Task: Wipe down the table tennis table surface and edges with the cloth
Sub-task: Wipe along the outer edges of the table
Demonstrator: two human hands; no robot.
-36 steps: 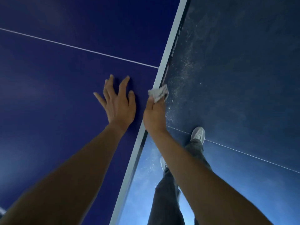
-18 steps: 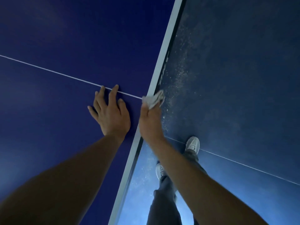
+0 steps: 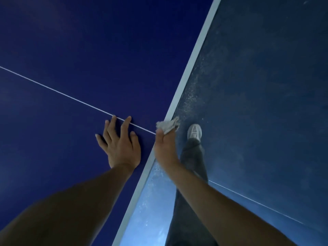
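The dark blue table tennis table (image 3: 74, 50) fills the left of the head view, with a thin white centre line (image 3: 62, 94) across it and a pale edge band (image 3: 191, 63) running diagonally. My left hand (image 3: 120, 142) rests flat on the top, fingers spread, fingertips on the centre line. My right hand (image 3: 164, 150) grips a small crumpled white cloth (image 3: 166, 126) and holds it against the table's edge where the centre line meets it. The fingers of that hand are hidden behind the edge.
Beyond the edge lies a dark blue floor (image 3: 266, 86) speckled with pale dust close to the table, crossed by a white line (image 3: 257, 203). My leg in dark trousers (image 3: 191, 174) and a white shoe (image 3: 194, 131) stand beside the table.
Both hands have slid forward along the edge; the cloth now sits at the junction with the centre line, and my left fingertips reach that line. A foot has stepped forward.
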